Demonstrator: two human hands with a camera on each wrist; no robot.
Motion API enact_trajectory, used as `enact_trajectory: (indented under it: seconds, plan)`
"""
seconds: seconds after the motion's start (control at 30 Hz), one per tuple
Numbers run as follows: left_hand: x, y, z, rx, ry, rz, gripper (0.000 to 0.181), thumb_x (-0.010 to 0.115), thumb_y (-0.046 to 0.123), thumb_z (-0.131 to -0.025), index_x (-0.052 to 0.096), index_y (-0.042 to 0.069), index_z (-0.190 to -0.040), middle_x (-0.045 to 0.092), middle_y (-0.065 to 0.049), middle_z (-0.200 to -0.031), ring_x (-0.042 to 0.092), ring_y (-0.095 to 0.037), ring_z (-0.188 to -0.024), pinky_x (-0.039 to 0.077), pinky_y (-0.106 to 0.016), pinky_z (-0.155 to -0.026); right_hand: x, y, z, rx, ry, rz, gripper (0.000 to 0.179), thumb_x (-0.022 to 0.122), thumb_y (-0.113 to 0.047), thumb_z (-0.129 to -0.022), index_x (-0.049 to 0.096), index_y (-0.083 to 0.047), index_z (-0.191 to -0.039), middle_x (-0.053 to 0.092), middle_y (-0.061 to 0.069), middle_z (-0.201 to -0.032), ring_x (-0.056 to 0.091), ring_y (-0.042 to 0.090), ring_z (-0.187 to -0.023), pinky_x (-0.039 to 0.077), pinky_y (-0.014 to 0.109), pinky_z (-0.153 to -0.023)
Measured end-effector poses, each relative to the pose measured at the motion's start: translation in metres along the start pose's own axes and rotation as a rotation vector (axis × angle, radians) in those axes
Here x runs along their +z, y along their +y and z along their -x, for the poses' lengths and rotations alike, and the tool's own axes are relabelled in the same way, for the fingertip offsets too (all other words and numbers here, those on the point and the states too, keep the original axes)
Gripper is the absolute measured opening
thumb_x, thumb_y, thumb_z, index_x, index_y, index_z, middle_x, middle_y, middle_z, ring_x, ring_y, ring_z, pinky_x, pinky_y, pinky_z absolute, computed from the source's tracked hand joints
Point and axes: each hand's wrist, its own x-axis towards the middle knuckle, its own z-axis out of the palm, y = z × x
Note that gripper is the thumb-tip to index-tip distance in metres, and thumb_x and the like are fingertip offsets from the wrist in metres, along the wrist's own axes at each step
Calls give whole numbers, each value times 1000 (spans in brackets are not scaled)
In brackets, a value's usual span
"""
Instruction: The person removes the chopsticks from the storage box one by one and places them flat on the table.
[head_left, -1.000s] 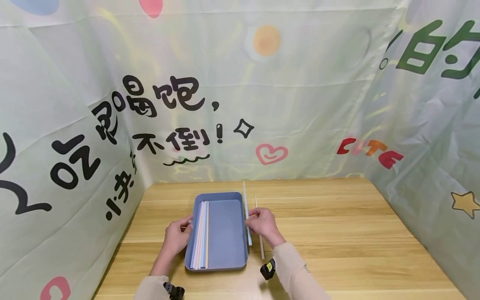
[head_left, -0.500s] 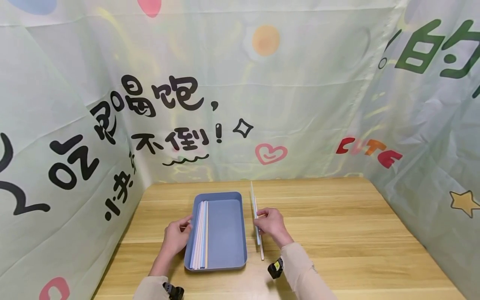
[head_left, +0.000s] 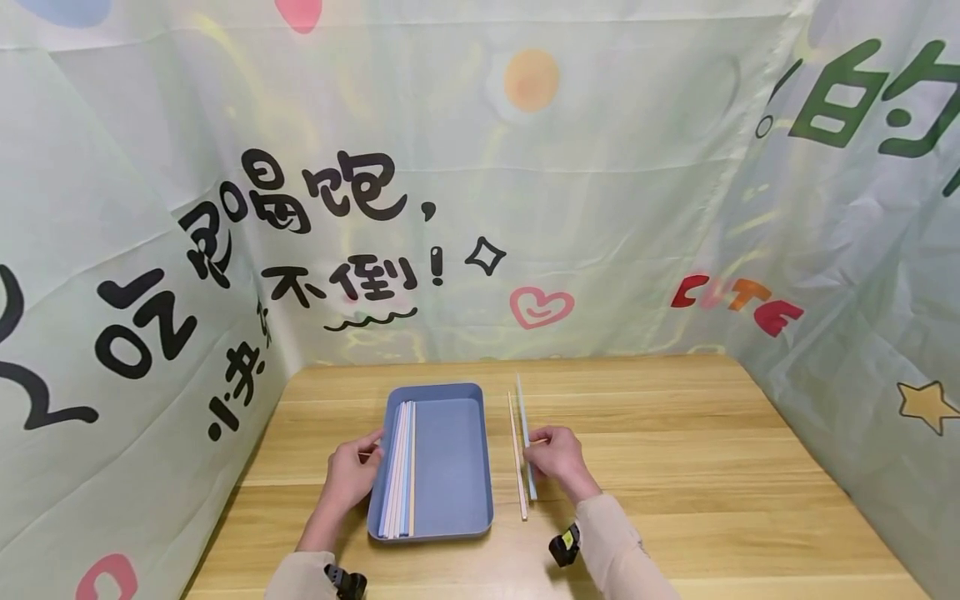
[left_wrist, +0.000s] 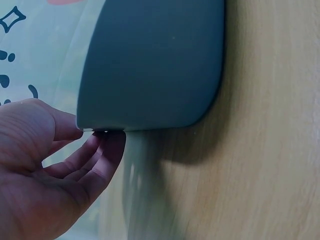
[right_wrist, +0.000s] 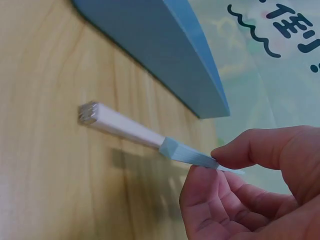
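A shallow blue-grey tray (head_left: 452,467) lies lengthwise on the table, several pastel chopsticks (head_left: 398,475) lined up along its left side. At the tray's left rim my left hand (head_left: 354,471) grips the edge; in the left wrist view its thumb and fingertips meet the tray wall (left_wrist: 150,75). My right hand (head_left: 558,457), right of the tray, pinches a light blue chopstick (right_wrist: 186,154) between thumb and fingers. Just left of it, a pale pink chopstick (head_left: 517,467) lies on the table, its square end (right_wrist: 89,113) toward the camera in the right wrist view.
The wooden table (head_left: 675,467) extends to the right of my right hand. Printed cloth (head_left: 600,167) hangs behind the table and along both sides. A small black camera (head_left: 565,544) sits at my right wrist, another (head_left: 346,581) at my left.
My right hand has carried the light blue chopstick rightward from beside the tray's right rim, across the pink chopstick to its right side. My left hand stays at the tray.
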Motion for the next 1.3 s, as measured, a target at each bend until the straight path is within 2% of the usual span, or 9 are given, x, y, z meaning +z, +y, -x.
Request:
enact_trajectory:
  seconds: [0.2,0.37,0.93,1.3]
  plan:
    - [0,0,0,1,-2,-7,39,63,3,-100,68,3,-139,74,-17,-109,66,-23,-92,52,-23,-69,-2,8,-1,39,-4,-29,30,66,7,-79,69,11,-109,65,8,-75,61,13,-54,58,29,-53]
    - [-1,1,1,-1,-6,-6,39,62,2,-101,68,3,-139,73,-18,-111,65,-23,-94,52,-23,-70,-2,10,-1,53,4,-12,27,67,8,-79,70,11,-106,66,9,-75,62,14,-55,59,29,-54]
    - [-1,0,0,31,19,-1,37,63,1,-100,69,1,-136,74,-19,-106,66,-22,-90,52,-23,-68,-4,16,5,13,26,52,17,71,9,-78,72,12,-94,70,15,-79,68,16,-54,62,33,-55]
    - [-1,0,0,13,10,-2,38,63,3,-100,69,3,-138,74,-18,-109,66,-21,-92,52,-23,-71,-5,21,2,-22,45,130,13,74,7,-76,74,9,-89,72,15,-78,65,13,-50,60,30,-51]
